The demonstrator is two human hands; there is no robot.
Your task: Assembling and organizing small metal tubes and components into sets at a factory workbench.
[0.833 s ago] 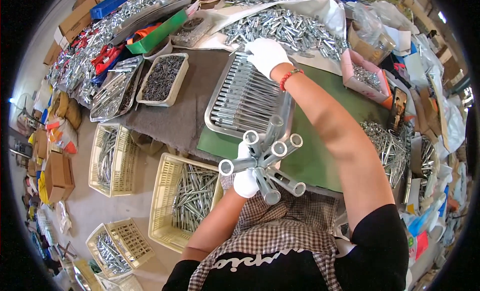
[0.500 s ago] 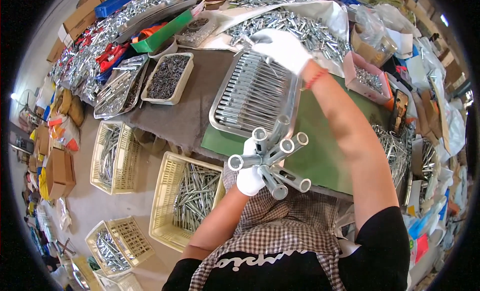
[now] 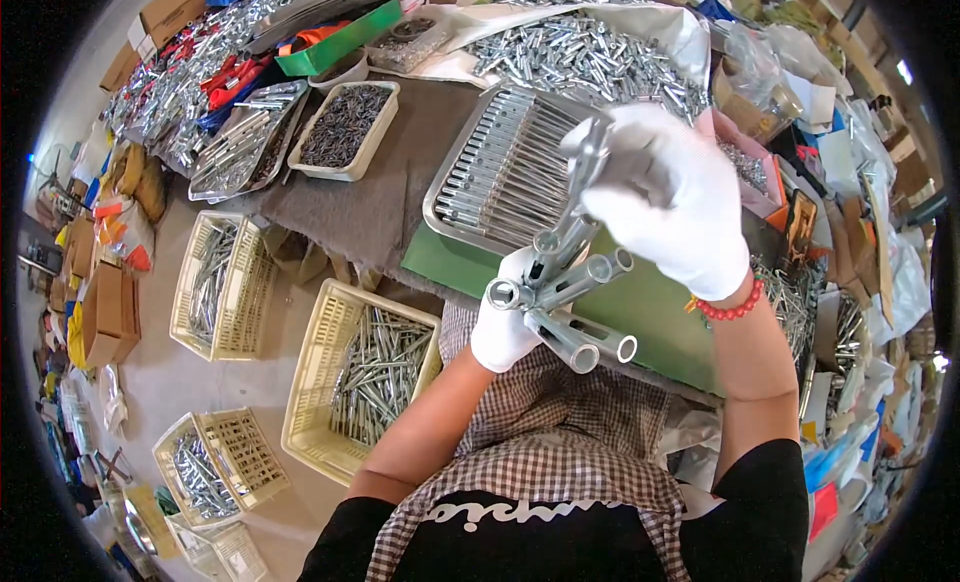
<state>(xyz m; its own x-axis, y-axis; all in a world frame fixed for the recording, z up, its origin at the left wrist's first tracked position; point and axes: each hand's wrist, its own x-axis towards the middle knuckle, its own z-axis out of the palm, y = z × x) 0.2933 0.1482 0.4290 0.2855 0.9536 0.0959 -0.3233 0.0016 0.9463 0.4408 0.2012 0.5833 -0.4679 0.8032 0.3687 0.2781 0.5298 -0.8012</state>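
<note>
My left hand (image 3: 503,322), in a white glove, grips a fanned bunch of silver metal tubes (image 3: 570,302) just above my lap. My right hand (image 3: 672,197), also gloved, holds one more metal tube (image 3: 583,177) upright and brings its lower end down against the bunch. A red bead bracelet (image 3: 728,308) sits on my right wrist. Behind both hands a metal tray (image 3: 462,150) with rows of tubes lies on a green mat (image 3: 650,307).
A big heap of loose metal tubes (image 3: 580,52) lies at the back of the table. A white tray of dark small parts (image 3: 345,127) stands left of the metal tray. Yellow plastic baskets (image 3: 355,377) with metal pieces stand on the floor below. A pink box (image 3: 745,167) sits right.
My right hand has come back from the far tray and heap toward me with a tube and now meets the bunch in my left hand.
</note>
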